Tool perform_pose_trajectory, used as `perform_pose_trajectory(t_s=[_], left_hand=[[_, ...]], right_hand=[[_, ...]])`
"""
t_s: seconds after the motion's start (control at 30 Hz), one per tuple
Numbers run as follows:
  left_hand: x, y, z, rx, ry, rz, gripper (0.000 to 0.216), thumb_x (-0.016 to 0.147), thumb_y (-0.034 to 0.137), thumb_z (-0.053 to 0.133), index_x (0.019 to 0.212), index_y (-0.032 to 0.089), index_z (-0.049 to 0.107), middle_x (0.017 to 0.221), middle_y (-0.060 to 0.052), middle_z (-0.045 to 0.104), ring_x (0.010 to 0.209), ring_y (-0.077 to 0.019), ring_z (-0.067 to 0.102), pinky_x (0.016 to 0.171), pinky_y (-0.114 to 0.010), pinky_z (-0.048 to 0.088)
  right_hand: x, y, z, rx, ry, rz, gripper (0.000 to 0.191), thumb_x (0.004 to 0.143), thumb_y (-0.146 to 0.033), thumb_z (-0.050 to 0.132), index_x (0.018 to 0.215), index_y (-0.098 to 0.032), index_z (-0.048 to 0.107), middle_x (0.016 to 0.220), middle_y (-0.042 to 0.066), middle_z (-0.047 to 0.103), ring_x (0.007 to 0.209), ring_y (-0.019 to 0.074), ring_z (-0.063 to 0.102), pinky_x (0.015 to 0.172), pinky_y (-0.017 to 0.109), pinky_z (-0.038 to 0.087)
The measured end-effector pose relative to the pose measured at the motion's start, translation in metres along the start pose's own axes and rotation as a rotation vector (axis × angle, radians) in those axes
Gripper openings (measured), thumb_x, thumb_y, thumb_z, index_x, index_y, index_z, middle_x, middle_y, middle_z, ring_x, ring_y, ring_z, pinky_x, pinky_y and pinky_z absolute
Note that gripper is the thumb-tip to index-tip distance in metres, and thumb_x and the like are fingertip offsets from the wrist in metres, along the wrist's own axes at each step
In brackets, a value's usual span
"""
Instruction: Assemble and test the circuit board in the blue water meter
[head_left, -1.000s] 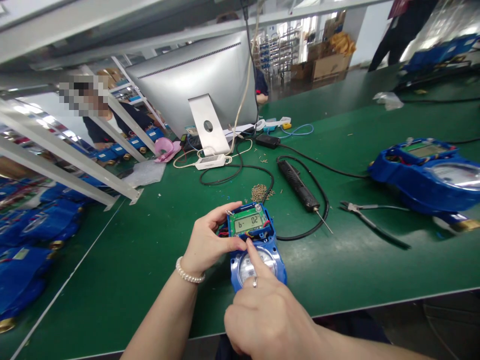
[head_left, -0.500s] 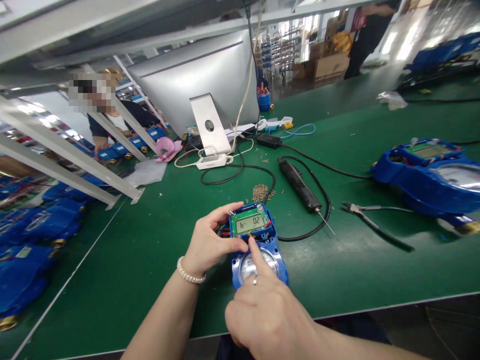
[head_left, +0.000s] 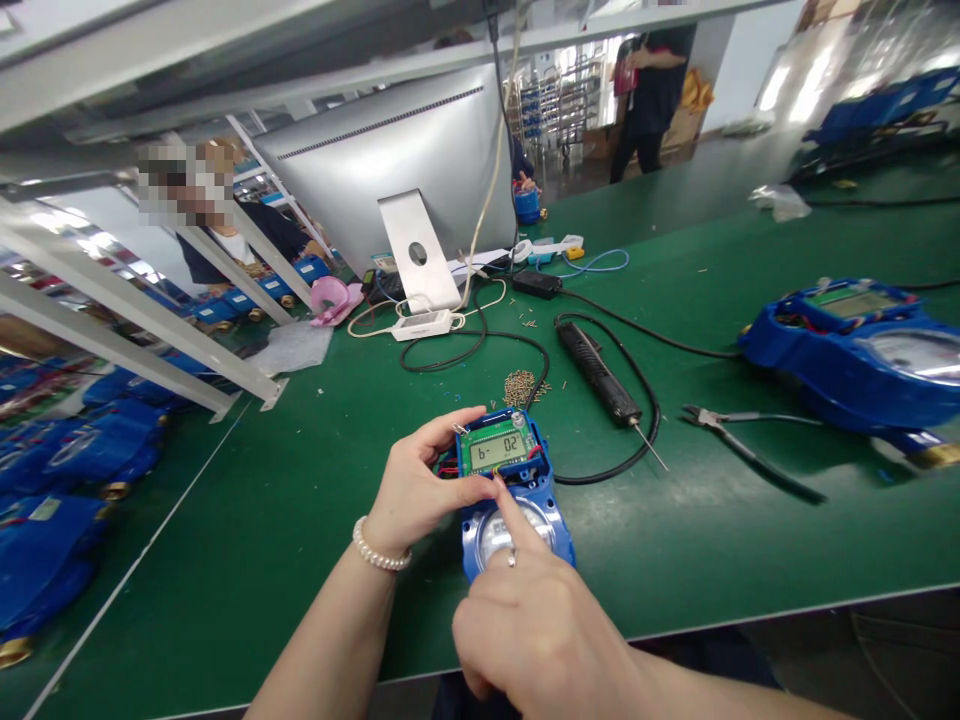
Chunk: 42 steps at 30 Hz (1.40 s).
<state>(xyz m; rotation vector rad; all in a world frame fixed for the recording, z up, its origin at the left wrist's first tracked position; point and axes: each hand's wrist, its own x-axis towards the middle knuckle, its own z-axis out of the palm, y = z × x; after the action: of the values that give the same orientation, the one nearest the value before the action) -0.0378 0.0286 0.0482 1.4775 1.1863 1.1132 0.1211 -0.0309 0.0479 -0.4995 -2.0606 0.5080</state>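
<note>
A blue water meter [head_left: 525, 500] lies on the green bench near me, its cover off, showing a green circuit board with an LCD [head_left: 495, 447] that reads "b- 02". My left hand [head_left: 416, 485] grips the meter's left side, thumb and fingers wrapped round the board end. My right hand [head_left: 536, 625] is curled, its index finger stretched out and pressing at the lower edge of the board among coloured wires. The dial face is partly hidden under that finger.
A black soldering iron [head_left: 600, 375] with its cable, a heap of small brass screws [head_left: 519, 385] and cutters [head_left: 739, 445] lie beyond. Another blue meter [head_left: 847, 350] sits right. A monitor's back [head_left: 405, 150] stands ahead. Other people work left and far back.
My hands and the meter have hardly moved. A person in the far background has walked leftward across the aisle.
</note>
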Motion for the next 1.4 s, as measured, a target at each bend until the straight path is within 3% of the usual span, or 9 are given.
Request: perform_pose_trajectory(t_s=[0.23,0.5,0.77,1.1,1.27,1.4], left_hand=[[-0.002,0.001,0.000,0.047,0.010,0.031,0.060,0.063,0.027,0.082,0.118,0.015,0.060,0.106,-0.009,0.069,0.094,-0.0235,0.066,0.086,-0.030,0.054],[-0.002,-0.001,0.004,0.080,0.059,0.063,0.058,0.063,0.027,0.082,0.116,0.016,0.062,0.102,-0.007,0.070,0.090,-0.0200,0.067,0.080,-0.022,0.055],[-0.003,-0.001,0.005,0.077,0.077,0.098,0.056,0.062,0.026,0.083,0.114,0.017,0.063,0.102,-0.007,0.070,0.090,-0.0190,0.067,0.078,-0.019,0.055],[-0.003,-0.004,0.003,0.087,0.086,0.095,0.058,0.062,0.026,0.082,0.116,0.015,0.063,0.103,-0.009,0.069,0.089,-0.0209,0.067,0.077,-0.023,0.056],[-0.003,-0.004,0.003,0.093,0.083,0.098,0.057,0.063,0.026,0.082,0.115,0.016,0.063,0.103,-0.008,0.069,0.089,-0.0190,0.066,0.078,-0.020,0.054],[-0.004,-0.003,0.004,0.076,0.080,0.093,0.056,0.063,0.026,0.082,0.115,0.017,0.063,0.103,-0.007,0.069,0.090,-0.0184,0.066,0.079,-0.019,0.054]], right_hand=[[-0.001,0.000,-0.008,0.320,0.083,0.115,0.055,0.098,-0.040,0.022,0.052,-0.017,0.044,0.044,-0.008,0.041,0.042,0.0033,0.042,0.111,0.047,0.025],[0.000,-0.002,0.005,0.037,0.093,-0.012,0.059,0.097,-0.032,0.017,0.049,-0.017,0.047,0.042,-0.004,0.048,0.040,0.0073,0.042,0.107,0.052,0.031],[-0.003,-0.001,0.017,-0.196,-0.052,-0.041,0.034,0.082,-0.021,0.053,0.049,-0.018,0.048,0.041,-0.004,0.048,0.040,0.0104,0.042,0.102,0.058,0.036],[-0.009,0.000,0.020,-0.311,-0.159,-0.020,0.035,0.079,-0.022,0.057,0.046,-0.018,0.047,0.042,-0.005,0.047,0.041,0.0095,0.041,0.102,0.049,0.039],[-0.003,-0.002,0.017,-0.242,-0.051,-0.047,0.036,0.082,-0.024,0.050,0.047,-0.017,0.048,0.041,-0.004,0.047,0.039,0.0098,0.039,0.099,0.054,0.039],[-0.004,-0.004,-0.005,-0.099,0.140,0.018,0.040,0.089,-0.025,0.040,0.052,-0.017,0.051,0.046,-0.002,0.049,0.046,0.0108,0.044,0.091,0.040,0.046]])
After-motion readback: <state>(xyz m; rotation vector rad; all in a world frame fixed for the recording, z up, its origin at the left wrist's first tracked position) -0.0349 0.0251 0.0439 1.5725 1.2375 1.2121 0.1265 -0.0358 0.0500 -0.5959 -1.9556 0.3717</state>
